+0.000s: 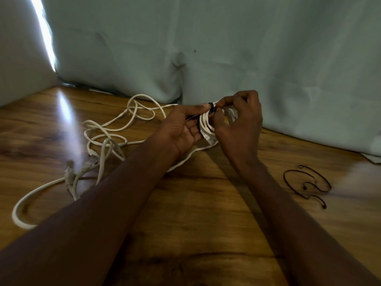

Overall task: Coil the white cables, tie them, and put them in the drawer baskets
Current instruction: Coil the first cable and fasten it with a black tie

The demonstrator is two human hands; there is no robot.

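One coiled white cable [206, 125] held above wooden table [195, 203], between both hands. Black tie [212, 107] wrapped round coil's top. Left hand [183, 129] cups coil, thumb and forefinger pinching tie. Right hand [240, 122] fingers curled, pinching tie from other side. Loose white cables [107, 137] tangled on table, left of hands. Spare black ties [307, 184] lying right, well apart. Pale curtain [226, 48] behind.

Both bare forearms stretched forward, converging. Left hand [183, 129] palm up, thumb and fingers pinching a coiled cable [206, 126] at its black tie [212, 107]. Right hand [239, 118] arched above, fingers curled, fingertips pinching the same tie.
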